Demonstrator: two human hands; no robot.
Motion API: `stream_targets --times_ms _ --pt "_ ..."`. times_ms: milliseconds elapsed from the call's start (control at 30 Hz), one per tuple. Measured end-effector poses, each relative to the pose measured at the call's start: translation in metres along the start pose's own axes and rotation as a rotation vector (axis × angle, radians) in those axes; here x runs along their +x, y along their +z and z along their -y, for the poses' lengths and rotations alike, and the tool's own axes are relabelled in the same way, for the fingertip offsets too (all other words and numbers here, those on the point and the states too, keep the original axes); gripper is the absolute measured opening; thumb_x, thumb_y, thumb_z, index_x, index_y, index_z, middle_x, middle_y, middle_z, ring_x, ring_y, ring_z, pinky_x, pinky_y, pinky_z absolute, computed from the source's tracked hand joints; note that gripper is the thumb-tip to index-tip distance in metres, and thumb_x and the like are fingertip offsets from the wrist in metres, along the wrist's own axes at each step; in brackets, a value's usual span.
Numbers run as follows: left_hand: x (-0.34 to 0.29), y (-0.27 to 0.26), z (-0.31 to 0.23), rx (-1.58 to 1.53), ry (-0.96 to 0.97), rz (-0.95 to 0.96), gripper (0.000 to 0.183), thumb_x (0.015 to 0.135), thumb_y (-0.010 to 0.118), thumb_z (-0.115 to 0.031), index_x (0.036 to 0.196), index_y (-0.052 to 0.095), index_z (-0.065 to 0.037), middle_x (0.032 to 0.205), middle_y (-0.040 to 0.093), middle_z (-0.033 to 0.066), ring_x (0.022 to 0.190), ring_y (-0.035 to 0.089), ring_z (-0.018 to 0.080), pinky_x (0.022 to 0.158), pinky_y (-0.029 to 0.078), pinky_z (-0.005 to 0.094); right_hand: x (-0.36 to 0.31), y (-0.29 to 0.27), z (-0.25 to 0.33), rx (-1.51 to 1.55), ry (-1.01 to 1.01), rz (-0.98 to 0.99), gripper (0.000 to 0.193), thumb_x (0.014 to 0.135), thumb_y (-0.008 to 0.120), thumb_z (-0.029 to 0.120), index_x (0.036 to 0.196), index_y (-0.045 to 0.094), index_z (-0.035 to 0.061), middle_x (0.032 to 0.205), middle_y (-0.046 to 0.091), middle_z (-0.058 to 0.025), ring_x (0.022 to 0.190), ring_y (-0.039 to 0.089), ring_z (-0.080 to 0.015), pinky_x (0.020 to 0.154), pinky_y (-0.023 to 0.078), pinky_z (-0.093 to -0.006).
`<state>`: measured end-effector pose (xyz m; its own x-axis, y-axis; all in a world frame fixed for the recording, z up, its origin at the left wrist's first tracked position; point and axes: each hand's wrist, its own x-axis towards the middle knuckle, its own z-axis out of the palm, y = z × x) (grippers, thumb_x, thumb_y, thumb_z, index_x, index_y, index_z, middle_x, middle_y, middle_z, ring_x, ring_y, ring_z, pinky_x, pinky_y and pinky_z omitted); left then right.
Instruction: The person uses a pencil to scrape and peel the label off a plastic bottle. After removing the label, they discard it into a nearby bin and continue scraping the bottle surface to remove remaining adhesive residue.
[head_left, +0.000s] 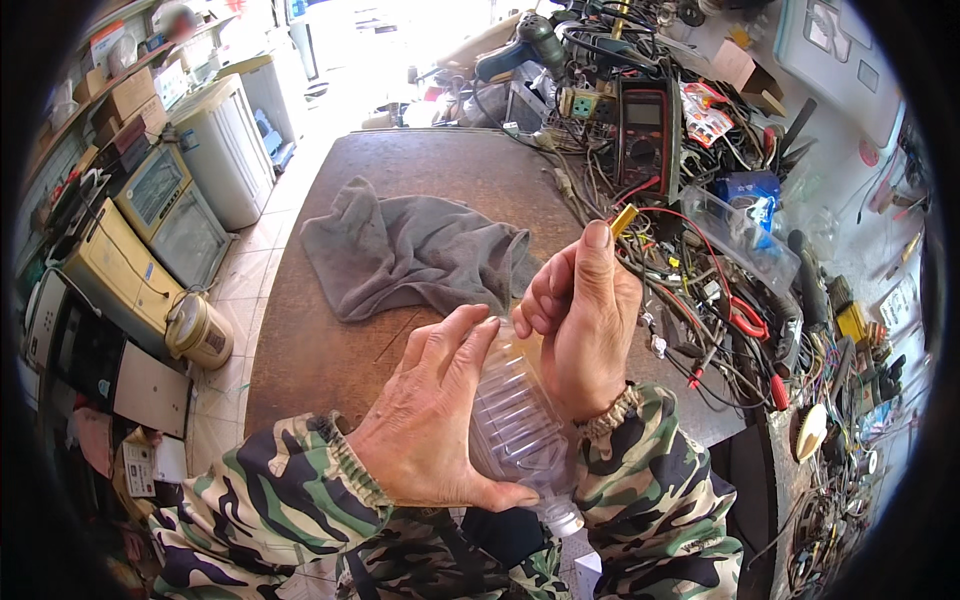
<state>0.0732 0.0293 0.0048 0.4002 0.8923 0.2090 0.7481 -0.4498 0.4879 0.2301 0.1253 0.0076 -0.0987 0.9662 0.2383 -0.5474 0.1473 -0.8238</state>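
Observation:
A clear ribbed plastic bottle (518, 415) lies tilted above the near edge of the table, its neck toward me. My left hand (425, 415) grips it from the left side, the thumb near the neck end and the fingers by the bottle's base. Just right of the base, my right hand (590, 320) is closed with its thumb laid along a slim yellow tool (625, 218). Only one end of that tool shows clearly past the thumb; my fingers hide most of it, so its kind is unclear. Beyond both hands, a crumpled grey cloth (410, 245) rests on the brown tabletop (290, 370).
Tangled cables, a multimeter (645, 130), red-handled pliers (748, 318) and a clear plastic box (740, 240) crowd the right side. A heat gun (525, 50) sits at the far right. Along the left stand old appliances (220, 145) and a lidded bucket (200, 330).

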Motion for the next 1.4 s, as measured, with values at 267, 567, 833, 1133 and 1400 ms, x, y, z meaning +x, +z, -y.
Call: stream_targets --times_ms 267,567,833,1133,1400 --pt "-0.005 0.004 0.000 0.004 0.037 -0.077 0.153 0.053 0.096 -0.072 0.157 0.025 0.015 0.161 0.026 0.0351 0.150 0.028 0.0512 0.126 0.028 0.0574 -0.004 -0.001 0.015 -0.133 0.035 0.103 0.059 0.112 0.050 0.056 0.083 0.053 0.0044 0.073 0.053 -0.0064 0.062 0.053 -0.0175 0.064 0.053 -0.0374" --pt "-0.004 0.008 0.001 0.019 0.063 -0.084 0.151 0.056 0.092 -0.076 0.156 0.025 0.016 0.160 0.026 0.0351 0.150 0.027 0.0515 0.126 0.028 0.0573 -0.006 -0.006 0.002 0.071 0.058 0.072 0.061 0.111 0.045 0.062 0.088 0.051 0.0059 0.077 0.047 -0.0036 0.066 0.046 -0.0157 0.064 0.046 -0.0341" --pt "-0.005 0.007 -0.001 -0.003 0.063 -0.072 0.152 0.056 0.093 -0.075 0.155 0.026 0.017 0.159 0.028 0.0346 0.149 0.028 0.0504 0.125 0.028 0.0566 -0.006 -0.007 0.000 0.116 0.068 0.055 0.058 0.111 0.051 0.058 0.081 0.047 0.0086 0.069 0.041 0.0004 0.057 0.036 -0.0093 0.052 0.032 -0.0271" --pt "-0.005 0.006 0.001 -0.005 0.081 -0.096 0.141 0.062 0.087 -0.076 0.151 0.033 0.018 0.156 0.033 0.0331 0.146 0.032 0.0479 0.126 0.030 0.0541 -0.008 -0.004 0.001 0.108 0.065 0.008 0.060 0.110 0.050 0.060 0.078 0.044 0.0102 0.067 0.039 0.0016 0.055 0.034 -0.0083 0.050 0.030 -0.0264" --pt "-0.003 0.006 0.001 0.016 0.061 -0.056 0.145 0.059 0.089 -0.077 0.154 0.030 0.016 0.157 0.031 0.0347 0.148 0.031 0.0495 0.126 0.029 0.0550 -0.009 -0.004 0.004 0.067 0.071 -0.043 0.061 0.110 0.050 0.060 0.076 0.042 0.0108 0.066 0.038 0.0019 0.054 0.033 -0.0079 0.049 0.029 -0.0262"
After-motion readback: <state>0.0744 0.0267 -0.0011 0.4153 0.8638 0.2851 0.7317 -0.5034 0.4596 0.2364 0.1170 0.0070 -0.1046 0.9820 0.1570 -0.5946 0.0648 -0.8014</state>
